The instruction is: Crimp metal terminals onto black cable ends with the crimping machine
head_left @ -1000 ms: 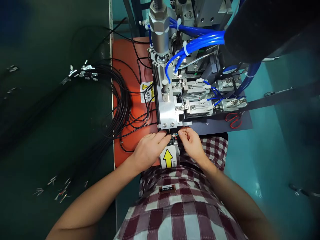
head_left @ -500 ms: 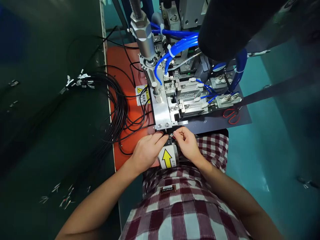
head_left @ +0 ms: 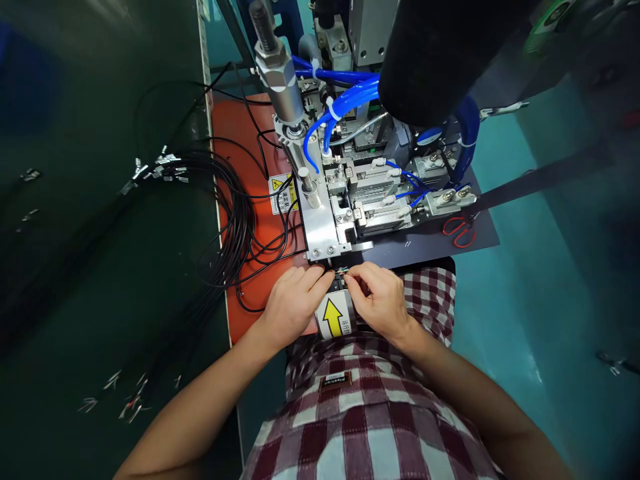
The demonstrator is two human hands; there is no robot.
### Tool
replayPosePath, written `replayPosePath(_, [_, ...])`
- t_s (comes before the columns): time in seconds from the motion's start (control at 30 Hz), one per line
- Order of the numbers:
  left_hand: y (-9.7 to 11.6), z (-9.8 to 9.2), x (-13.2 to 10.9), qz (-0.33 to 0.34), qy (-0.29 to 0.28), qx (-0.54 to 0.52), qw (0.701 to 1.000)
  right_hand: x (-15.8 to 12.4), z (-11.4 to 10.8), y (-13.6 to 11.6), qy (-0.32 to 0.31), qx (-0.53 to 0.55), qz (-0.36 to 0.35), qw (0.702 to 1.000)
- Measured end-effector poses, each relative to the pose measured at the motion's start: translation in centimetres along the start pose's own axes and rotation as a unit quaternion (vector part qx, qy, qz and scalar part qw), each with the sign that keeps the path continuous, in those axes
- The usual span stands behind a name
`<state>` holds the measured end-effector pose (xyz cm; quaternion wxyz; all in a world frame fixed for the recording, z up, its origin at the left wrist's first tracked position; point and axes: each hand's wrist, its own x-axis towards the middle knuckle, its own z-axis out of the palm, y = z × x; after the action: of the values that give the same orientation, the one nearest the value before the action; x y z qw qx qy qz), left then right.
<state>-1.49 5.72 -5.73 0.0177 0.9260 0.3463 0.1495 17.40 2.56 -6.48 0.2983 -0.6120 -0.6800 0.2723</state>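
Between my fingertips, just in front of the machine point(head_left: 320, 227), lies a tiny bunch of thin coloured wires point(head_left: 341, 271). My left hand point(head_left: 294, 303) is closed, thumb and forefinger pinching at the left side of the wires. From the right, my right hand point(head_left: 381, 298) pinches their other side, its fingers curled in. Under the wires sits a small black fixture point(head_left: 340, 285), partly covered by my fingers. Right below it is a white plate with a yellow arrow point(head_left: 333, 319). What lies inside each pinch is mostly hidden.
Coiled black cables point(head_left: 235, 220) with bared, silvery ends point(head_left: 163, 163) lie left, across the orange base point(head_left: 255, 293). Blue air hoses point(head_left: 355, 97) and a dark cylinder point(head_left: 435, 60) hang over the machine. Red-handled scissors point(head_left: 460, 232) rest on the grey mat point(head_left: 425, 250).
My right hand has turned slightly and its fingertips have shifted a little left. More of the coloured wires shows between the hands. My left hand has barely moved; the view has shifted slightly.
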Motion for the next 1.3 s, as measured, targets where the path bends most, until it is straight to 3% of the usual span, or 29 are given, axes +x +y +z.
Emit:
replayPosePath(0.23, [0.0,0.0,0.1,-0.005,0.013,0.001,1.0,0.8,-0.1,0.4,-0.001,-0.021,-0.048,0.999])
replayPosePath(0.3, [0.0,-0.1,0.1,-0.004,0.013,0.001,1.0,0.9,0.1,0.4,-0.002,0.02,-0.028,0.999])
replayPosePath(0.37, [0.0,-0.1,0.1,-0.005,0.011,0.0,1.0,1.2,0.4,0.6,-0.008,0.123,0.036,0.992])
replayPosePath(0.43, [0.0,-0.1,0.0,-0.008,0.009,-0.008,1.0,1.4,0.8,1.0,-0.031,0.272,0.139,0.952])
replayPosePath(0.5, [0.0,-0.1,0.0,-0.011,0.006,-0.021,1.0,1.5,1.2,1.6,-0.064,0.397,0.225,0.888])
replayPosePath(0.6, [-0.2,0.0,0.0,-0.016,0.01,-0.055,0.998,1.4,1.3,2.3,-0.103,0.473,0.261,0.836])
replayPosePath(0.7, [-0.5,0.2,0.0,-0.016,0.025,-0.104,0.994,1.2,1.4,2.6,-0.106,0.469,0.245,0.842])
replayPosePath(0.83, [-1.1,0.6,0.0,-0.021,0.032,-0.173,0.984,1.2,2.2,2.3,-0.077,0.401,0.194,0.892])
replayPosePath(0.9, [-1.3,0.7,-0.1,-0.027,0.031,-0.199,0.979,1.3,2.8,2.1,-0.059,0.389,0.185,0.901])
replayPosePath(1.1, [-1.3,0.6,-0.1,-0.02,0.025,-0.19,0.981,1.2,3.9,2.0,-0.023,0.444,0.194,0.875])
replayPosePath(1.3, [-1.1,0.8,0.0,-0.034,0.042,-0.198,0.979,1.3,3.9,2.1,-0.024,0.457,0.185,0.87])
